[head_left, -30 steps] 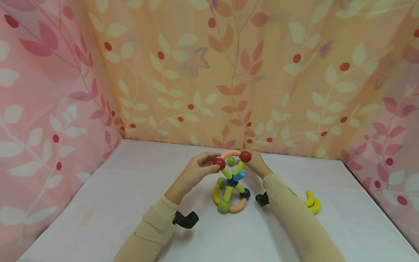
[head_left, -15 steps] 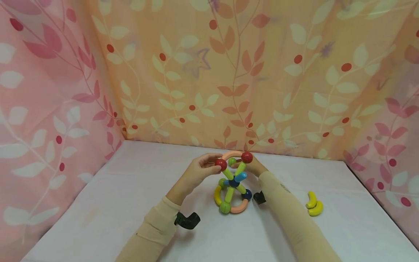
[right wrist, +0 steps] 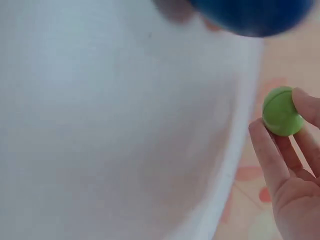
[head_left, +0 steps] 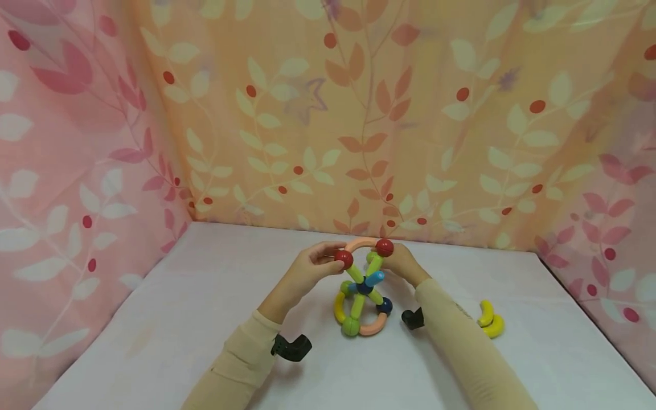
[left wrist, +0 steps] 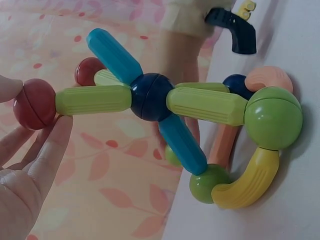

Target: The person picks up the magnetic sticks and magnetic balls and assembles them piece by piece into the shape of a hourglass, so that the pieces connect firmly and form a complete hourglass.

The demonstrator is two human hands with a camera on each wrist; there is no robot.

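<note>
A magnetic rod-and-ball structure stands on the table, built round a dark blue ball (left wrist: 151, 96) with lime and blue rods. My left hand (head_left: 312, 265) pinches its upper left red ball (left wrist: 35, 103) between thumb and fingers. Another red ball (head_left: 384, 247) tops the right side, joined to the first by a curved peach rod (head_left: 361, 243). Behind the structure, my right hand (head_left: 405, 265) holds a loose-looking green ball (right wrist: 282, 111) in its fingertips. Green balls (head_left: 351, 326), a curved yellow rod (left wrist: 247, 180) and a navy ball (head_left: 384, 306) form the base.
Curved yellow pieces (head_left: 493, 326) lie on the white table (head_left: 154, 341) to the right, beside the right sleeve. Patterned cloth (head_left: 287, 136) hangs behind and along both sides. Black wrist mounts (head_left: 292, 347) stick out from both sleeves.
The right hand and its green ball have shifted slightly right, so the ball now sits partly behind the upper right lime rod. The left hand keeps its pinch on the red ball.
</note>
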